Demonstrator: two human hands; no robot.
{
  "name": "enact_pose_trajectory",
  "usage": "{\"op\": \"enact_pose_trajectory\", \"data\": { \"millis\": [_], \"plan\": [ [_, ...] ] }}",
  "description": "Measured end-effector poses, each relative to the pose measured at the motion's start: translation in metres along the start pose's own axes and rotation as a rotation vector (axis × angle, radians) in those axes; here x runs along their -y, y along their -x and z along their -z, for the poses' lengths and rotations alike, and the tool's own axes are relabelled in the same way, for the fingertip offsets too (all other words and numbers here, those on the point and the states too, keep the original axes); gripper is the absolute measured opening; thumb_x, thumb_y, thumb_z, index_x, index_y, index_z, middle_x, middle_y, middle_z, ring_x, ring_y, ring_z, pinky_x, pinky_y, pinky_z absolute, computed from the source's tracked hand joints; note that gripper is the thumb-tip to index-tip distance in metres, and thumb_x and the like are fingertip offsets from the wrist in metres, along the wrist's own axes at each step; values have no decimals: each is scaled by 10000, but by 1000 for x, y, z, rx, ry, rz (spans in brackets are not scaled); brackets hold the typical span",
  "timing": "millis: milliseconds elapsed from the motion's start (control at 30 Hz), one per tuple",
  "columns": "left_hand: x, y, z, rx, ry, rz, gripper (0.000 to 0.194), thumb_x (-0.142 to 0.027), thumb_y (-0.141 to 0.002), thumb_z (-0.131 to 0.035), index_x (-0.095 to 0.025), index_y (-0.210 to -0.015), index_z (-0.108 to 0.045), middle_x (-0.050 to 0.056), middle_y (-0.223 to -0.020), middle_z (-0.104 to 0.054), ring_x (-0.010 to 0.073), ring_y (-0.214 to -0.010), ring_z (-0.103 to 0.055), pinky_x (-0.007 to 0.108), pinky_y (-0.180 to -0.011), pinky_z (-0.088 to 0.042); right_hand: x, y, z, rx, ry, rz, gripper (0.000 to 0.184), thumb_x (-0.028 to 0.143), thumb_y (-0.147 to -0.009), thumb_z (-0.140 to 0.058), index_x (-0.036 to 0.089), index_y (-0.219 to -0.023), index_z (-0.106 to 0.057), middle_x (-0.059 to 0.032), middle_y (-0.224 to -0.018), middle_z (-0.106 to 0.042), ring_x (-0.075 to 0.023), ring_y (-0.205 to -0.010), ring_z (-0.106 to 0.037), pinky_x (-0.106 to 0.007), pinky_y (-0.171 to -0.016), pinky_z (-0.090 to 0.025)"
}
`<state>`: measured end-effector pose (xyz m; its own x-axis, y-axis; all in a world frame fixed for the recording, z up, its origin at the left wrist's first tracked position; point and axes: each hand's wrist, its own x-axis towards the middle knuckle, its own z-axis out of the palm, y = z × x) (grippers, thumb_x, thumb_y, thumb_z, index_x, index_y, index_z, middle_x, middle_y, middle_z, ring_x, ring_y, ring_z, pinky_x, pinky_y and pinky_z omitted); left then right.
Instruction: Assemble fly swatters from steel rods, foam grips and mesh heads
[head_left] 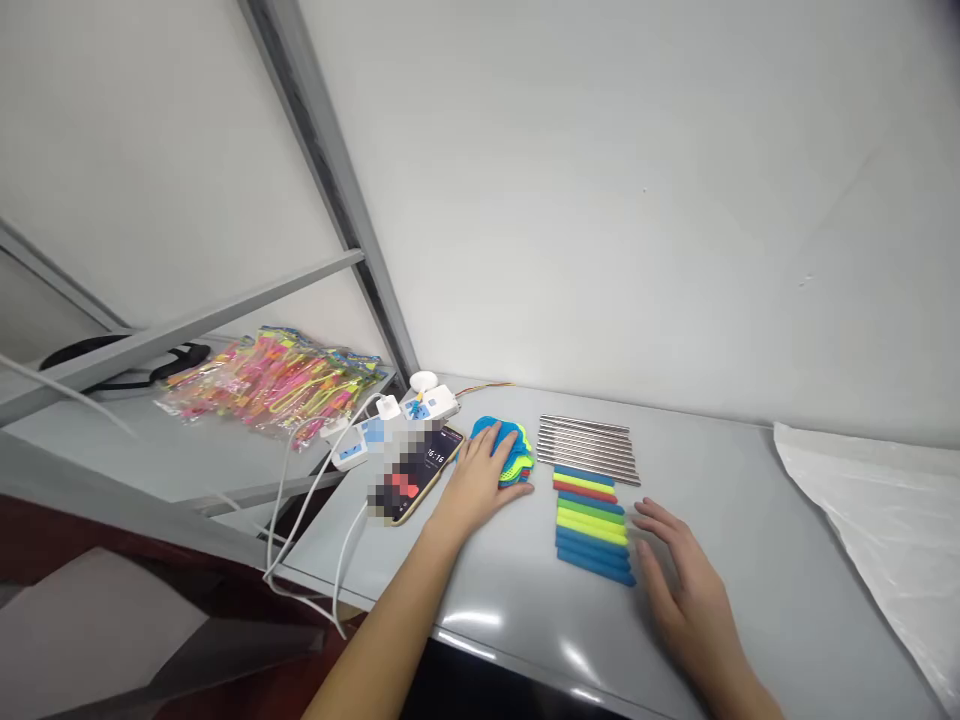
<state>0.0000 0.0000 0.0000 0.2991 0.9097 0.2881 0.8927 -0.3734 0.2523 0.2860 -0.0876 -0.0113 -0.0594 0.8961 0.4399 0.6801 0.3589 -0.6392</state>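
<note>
OK, going by the head cam on my end: the stack of flat pieces [515, 466], blue & yellow-green w/ a bit of red, sits on the tabletop [517, 590], just R of the phone [420, 475]. The left hand [478, 487] lies over it, fingers spread on top, thumb out along the near side; can't tell if it's actually pinching anything. The right hand [686, 590] is open & holds nothing, fingers a bit bent, just beside the R ends of the coloured sticks [591, 522]. Those lie side by side in a rough column, on the near side of the metal rods [589, 448], which are lined up in a neat row nr the wall.

Handling, my guess: flat pieces prob. light, thin plastic, slightly bendy, apt to slide on each other, so I'd take 'em by the edges, thumb vs. fingers. Coloured sticks look light & fairly stiff; pinch mid-length, tho they could roll. Metal rods: prob. heavier, rigid, slick, not fragile. I'd hold those mid-length too.
</note>
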Motion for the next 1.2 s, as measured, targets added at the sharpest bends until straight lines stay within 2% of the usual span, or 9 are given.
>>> {"op": "enact_pose_trajectory", "data": {
  "millis": [167,300,400,467,533,633,867,1200],
  "plan": [
    [-2,-4,2,-66,-20,-23,823,-614,-796,-600,-187,-1443,-321,188,-1544,-227,368,-1402,-238,569,-1114,-223,-16,1,-2,4,170,-154,321,392,-944,-408,226,-1195,-523,-99,-1347,-521,-271,-1293,-441,-495,-1027,-403],
    [-22,11,4,-99,-12,-98,717,-532,-869,-555,-161,-1436,-321,184,-1561,-180,354,-1433,-166,578,-1142,-159,-32,14,-1,117,446,-187,474,445,-956,-352,169,-1328,-454,-131,-1450,-439,-305,-1385,-313,-569,-1083,-292],
    [-46,35,1,-75,52,-136,531,-394,-944,-470,-156,-1408,-366,149,-1549,-240,303,-1436,-185,506,-1152,-226,-40,27,7,228,583,-136,579,471,-955,-346,177,-1453,-317,-93,-1533,-325,-293,-1434,-206,-565,-1113,-244],
    [-59,52,-2,13,102,-149,427,-346,-961,-435,-176,-1353,-437,114,-1500,-354,257,-1403,-281,430,-1130,-315,-43,34,13,282,613,-94,617,476,-955,-346,203,-1496,-234,-62,-1556,-275,-271,-1442,-189,-538,-1125,-247],
    [-66,67,-4,59,115,-94,408,-340,-964,-424,-187,-1341,-454,95,-1465,-414,242,-1376,-332,407,-1102,-367,-44,38,19,309,623,-65,630,475,-956,-347,227,-1514,-188,-42,-1563,-254,-258,-1442,-192,-520,-1131,-250],
    [-68,77,-5,72,78,-32,446,-369,-963,-422,-197,-1374,-433,84,-1484,-396,262,-1379,-325,445,-1097,-368,-44,38,23,310,627,-50,627,467,-959,-345,234,-1518,-182,-37,-1564,-250,-254,-1441,-196,-512,-1133,-255],
    [-67,73,-8,128,-2,-78,531,-408,-977,-375,-216,-1468,-316,101,-1552,-272,300,-1416,-258,530,-1119,-279,-40,37,21,296,647,-44,612,462,-960,-333,200,-1505,-235,-51,-1559,-258,-257,-1443,-186,-519,-1131,-253],
    [-68,74,-2,125,77,-55,458,-350,-980,-379,-233,-1422,-375,84,-1525,-336,278,-1407,-283,528,-1126,-277,-44,38,18,284,691,-7,599,456,-957,-333,157,-1475,-298,-71,-1548,-284,-260,-1441,-194,-521,-1122,-254]
  ]
}}
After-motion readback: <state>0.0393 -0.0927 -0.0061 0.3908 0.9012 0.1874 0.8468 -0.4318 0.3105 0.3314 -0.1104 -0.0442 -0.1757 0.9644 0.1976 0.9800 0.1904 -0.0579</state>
